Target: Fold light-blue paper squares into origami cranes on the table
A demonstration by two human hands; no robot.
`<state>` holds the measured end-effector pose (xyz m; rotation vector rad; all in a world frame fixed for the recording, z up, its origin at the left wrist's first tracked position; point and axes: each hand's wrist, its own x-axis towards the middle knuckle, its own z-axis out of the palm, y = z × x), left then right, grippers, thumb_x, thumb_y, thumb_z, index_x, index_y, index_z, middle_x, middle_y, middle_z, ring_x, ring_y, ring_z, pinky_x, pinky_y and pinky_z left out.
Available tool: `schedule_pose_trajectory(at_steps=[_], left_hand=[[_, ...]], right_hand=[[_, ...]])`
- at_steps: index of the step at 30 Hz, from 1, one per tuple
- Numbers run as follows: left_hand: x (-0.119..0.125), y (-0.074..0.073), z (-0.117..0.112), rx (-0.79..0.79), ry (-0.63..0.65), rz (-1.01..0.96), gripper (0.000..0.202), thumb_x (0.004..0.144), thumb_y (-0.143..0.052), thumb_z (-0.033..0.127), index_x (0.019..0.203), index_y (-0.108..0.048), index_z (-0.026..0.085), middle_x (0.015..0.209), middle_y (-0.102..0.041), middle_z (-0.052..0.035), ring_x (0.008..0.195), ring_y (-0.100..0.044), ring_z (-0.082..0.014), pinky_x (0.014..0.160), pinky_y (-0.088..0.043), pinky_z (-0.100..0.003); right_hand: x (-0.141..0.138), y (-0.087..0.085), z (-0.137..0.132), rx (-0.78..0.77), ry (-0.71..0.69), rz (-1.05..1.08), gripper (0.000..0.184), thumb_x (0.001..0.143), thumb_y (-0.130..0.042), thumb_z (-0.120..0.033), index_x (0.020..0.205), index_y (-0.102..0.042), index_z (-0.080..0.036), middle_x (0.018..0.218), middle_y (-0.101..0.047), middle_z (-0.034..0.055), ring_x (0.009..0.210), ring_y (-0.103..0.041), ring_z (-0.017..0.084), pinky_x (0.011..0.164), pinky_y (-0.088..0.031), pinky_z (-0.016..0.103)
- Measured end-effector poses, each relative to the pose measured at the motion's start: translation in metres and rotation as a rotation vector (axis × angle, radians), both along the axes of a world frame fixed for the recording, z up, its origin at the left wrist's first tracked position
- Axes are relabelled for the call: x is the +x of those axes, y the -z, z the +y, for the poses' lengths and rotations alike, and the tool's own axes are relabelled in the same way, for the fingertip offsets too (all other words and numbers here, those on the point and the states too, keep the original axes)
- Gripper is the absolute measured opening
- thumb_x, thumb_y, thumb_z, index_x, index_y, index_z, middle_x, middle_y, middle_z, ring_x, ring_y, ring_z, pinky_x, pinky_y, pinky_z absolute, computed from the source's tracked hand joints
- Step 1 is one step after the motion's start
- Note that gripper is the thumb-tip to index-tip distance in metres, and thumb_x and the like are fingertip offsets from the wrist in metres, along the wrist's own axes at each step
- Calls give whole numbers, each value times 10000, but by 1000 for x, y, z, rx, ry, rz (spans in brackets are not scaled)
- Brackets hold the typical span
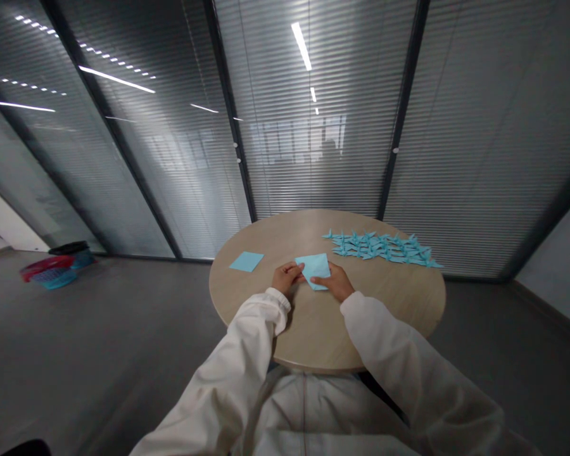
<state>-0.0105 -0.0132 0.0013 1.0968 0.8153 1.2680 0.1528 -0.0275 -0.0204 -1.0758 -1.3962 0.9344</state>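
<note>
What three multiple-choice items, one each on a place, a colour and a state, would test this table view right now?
1. Where does the loose paper square lie on the round wooden table?
A. Right of the cranes
B. Under a hand
C. Left of both hands

2. What colour are the folded paper cranes?
A. Red
B. Light blue
C. White

3. What state is the paper sheet between the hands in?
A. Touched by both hands
B. Untouched
C. Crumpled into a ball

1: C, it sits apart, beyond the left hand.
2: B, the whole group shows that colour.
3: A, the right hand and left hand both reach it.
</note>
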Motion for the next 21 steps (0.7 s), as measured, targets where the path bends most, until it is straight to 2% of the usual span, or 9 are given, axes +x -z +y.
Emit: schedule_pose_trajectory(at_steps=[4, 21], left_hand=[[0, -2, 1, 11, -21, -25, 357, 500, -802, 407, 608, -614, 124, 559, -584, 12, 539, -562, -99, 616, -512, -247], [-2, 1, 8, 32, -78, -59, 412, 491, -777, 473, 660, -618, 132, 540, -572, 23, 508, -535, -92, 534, -460, -220]], right_hand=[[0, 0, -1, 1, 5, 20, 454, 512, -775, -269, 940, -666, -162, 858, -709, 53, 758, -640, 210, 734, -531, 376], [0, -1, -3, -1, 3, -14, 449, 530, -773, -263, 957, -673, -165, 870, -713, 54, 793, -642, 215, 744, -526, 374]])
